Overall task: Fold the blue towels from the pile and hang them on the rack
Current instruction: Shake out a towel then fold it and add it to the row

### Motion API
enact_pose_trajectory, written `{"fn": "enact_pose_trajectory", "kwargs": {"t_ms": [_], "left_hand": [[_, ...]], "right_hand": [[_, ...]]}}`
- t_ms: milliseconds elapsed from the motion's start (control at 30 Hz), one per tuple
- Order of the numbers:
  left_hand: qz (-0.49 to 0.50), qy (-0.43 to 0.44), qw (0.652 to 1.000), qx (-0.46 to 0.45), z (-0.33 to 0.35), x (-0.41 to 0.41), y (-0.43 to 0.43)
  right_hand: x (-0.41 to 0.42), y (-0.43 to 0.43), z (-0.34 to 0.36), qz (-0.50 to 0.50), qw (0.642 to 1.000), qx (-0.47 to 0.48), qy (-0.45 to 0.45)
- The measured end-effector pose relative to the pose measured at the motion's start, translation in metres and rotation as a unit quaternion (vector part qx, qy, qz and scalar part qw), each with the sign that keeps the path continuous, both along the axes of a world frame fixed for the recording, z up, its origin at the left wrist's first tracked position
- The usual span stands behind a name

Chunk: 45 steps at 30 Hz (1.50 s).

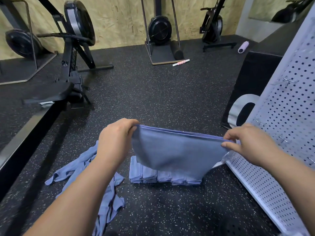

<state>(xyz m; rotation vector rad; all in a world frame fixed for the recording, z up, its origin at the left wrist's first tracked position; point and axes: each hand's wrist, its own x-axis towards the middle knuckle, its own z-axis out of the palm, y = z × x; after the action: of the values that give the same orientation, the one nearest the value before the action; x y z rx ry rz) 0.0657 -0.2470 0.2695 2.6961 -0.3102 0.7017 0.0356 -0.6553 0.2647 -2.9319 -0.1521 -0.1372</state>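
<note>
Blue towel (177,152) hangs, long edge running left-to-right, ends pinched in left grip (114,142) and right grip (252,143).

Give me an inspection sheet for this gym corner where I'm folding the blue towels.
Surface: speckled black floor; towels lie directly on it.
Job's things: held towel stretched in the air; folded towels in a row below it; loose pile at left; pegboard rack at right, no towel visible on it.
Clutter: pink roller stick, black foam roller, lilac object on the far floor.
Grippers: left hand and right hand each pinch the held towel's top edge.
Cables: nothing seen.
Surroundings: exercise machines, black padded box, plywood wall.
</note>
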Motion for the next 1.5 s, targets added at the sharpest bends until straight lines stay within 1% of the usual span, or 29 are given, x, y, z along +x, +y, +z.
{"fn": "enact_pose_trajectory", "kwargs": {"t_ms": [100, 233, 300, 367, 433, 533, 633, 800, 867, 967, 1000, 1033, 1067, 1100, 1133, 1200, 1267, 1300, 1367, 1433, 1500], "left_hand": [[0.033, -0.017, 0.998, 0.047, 0.001, -0.001, -0.001], [0.072, -0.014, 0.997, 0.029, 0.003, -0.002, -0.007], [0.072, -0.013, 0.997, 0.018, 0.002, -0.002, -0.007], [0.064, -0.003, 0.998, 0.023, 0.001, 0.000, -0.006], [0.057, 0.008, 0.998, 0.034, -0.002, 0.002, -0.004], [0.054, 0.028, 0.997, 0.037, -0.005, 0.005, -0.002], [0.072, 0.080, 0.994, 0.032, -0.010, 0.007, -0.002], [0.093, 0.150, 0.983, 0.044, -0.019, 0.011, -0.002], [0.091, 0.158, 0.982, 0.056, -0.021, 0.011, -0.002], [0.101, 0.159, 0.979, 0.081, -0.020, 0.010, -0.004], [0.109, 0.165, 0.976, 0.093, -0.021, 0.010, -0.003], [0.120, 0.171, 0.973, 0.101, -0.021, 0.011, -0.001], [0.132, 0.174, 0.971, 0.095, -0.023, 0.012, 0.001], [0.142, 0.173, 0.972, 0.076, -0.025, 0.013, 0.003], [0.149, 0.170, 0.973, 0.047, -0.026, 0.014, 0.006], [0.159, 0.166, 0.973, -0.025, -0.028, 0.017, 0.009], [0.157, 0.177, 0.963, -0.128, -0.028, 0.021, 0.010], [0.156, 0.187, 0.951, -0.190, -0.027, 0.024, 0.010], [0.149, 0.203, 0.910, -0.330, -0.030, 0.030, 0.013], [0.122, 0.210, 0.841, -0.484, -0.029, 0.033, 0.014], [0.096, 0.211, 0.773, -0.590, -0.025, 0.034, 0.012]], "right_hand": [[-0.001, 0.002, 0.001, 0.010, 0.999, -0.031, -0.018], [0.000, 0.003, -0.002, -0.025, 0.998, -0.029, -0.056], [0.000, 0.002, 0.000, -0.053, 0.994, -0.049, -0.077], [-0.001, -0.001, 0.002, -0.063, 0.993, -0.060, -0.079], [-0.003, -0.002, 0.004, -0.060, 0.995, -0.036, -0.076], [-0.004, -0.002, 0.006, -0.046, 0.994, 0.043, -0.086], [-0.005, 0.000, 0.011, -0.077, 0.982, 0.120, -0.126], [-0.010, 0.013, 0.024, -0.098, 0.956, 0.205, -0.187], [-0.010, 0.014, 0.026, -0.093, 0.957, 0.197, -0.193], [-0.009, 0.013, 0.026, -0.070, 0.971, 0.129, -0.191], [-0.009, 0.014, 0.026, -0.065, 0.972, 0.133, -0.185], [-0.009, 0.015, 0.027, -0.062, 0.971, 0.157, -0.171], [-0.009, 0.015, 0.028, -0.060, 0.966, 0.205, -0.146], [-0.009, 0.016, 0.030, -0.054, 0.954, 0.275, -0.106], [-0.008, 0.016, 0.032, -0.037, 0.931, 0.358, -0.062], [-0.011, 0.019, 0.040, 0.004, 0.864, 0.503, 0.021], [-0.013, 0.019, 0.042, 0.034, 0.806, 0.586, 0.072], [-0.014, 0.019, 0.045, 0.054, 0.784, 0.613, 0.086], [-0.018, 0.022, 0.050, 0.080, 0.743, 0.656, 0.100], [-0.020, 0.024, 0.055, 0.064, 0.714, 0.690, 0.104], [-0.017, 0.025, 0.053, 0.034, 0.693, 0.713, 0.105]]}}
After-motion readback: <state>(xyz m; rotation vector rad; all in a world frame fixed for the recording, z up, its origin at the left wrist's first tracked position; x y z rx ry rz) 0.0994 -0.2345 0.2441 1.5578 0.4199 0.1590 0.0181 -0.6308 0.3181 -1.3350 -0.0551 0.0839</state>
